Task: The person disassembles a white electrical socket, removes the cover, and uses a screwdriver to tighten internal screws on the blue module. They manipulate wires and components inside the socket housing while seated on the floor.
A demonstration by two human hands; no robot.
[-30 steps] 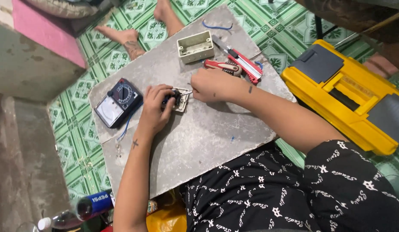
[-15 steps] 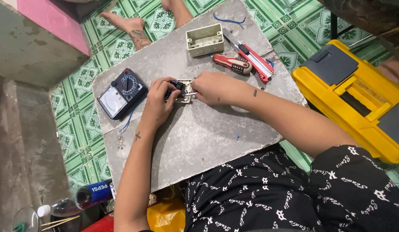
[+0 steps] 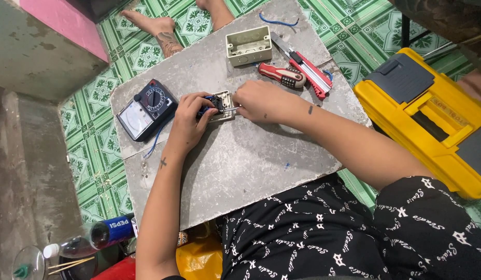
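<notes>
The left hand [image 3: 188,119] has its grip closed on a small cream switch plate [image 3: 221,106], fingers curled over its dark middle part and a bit of blue wire, pressing it down on the counter [image 3: 251,161]. The right hand [image 3: 261,101] is clenched around a thin metal tool [image 3: 231,109] whose tip meets the plate from the right; what kind of tool it is cannot be told, since the fist hides its handle. The plate lies near the middle of the counter, a little toward the far edge.

Just left of the left hand, at the counter's left edge, sits a dark analog multimeter [image 3: 146,110] with a pale dial face. Toward the far edge stands an open cream junction box [image 3: 248,45], and right of it lie a red-handled screwdriver [image 3: 281,75] and a red utility knife [image 3: 309,72], side by side. A short blue wire [image 3: 278,22] lies at the far corner.

Off the right edge, on the green tiled floor [image 3: 105,171], stands a yellow toolbox [image 3: 432,114].
</notes>
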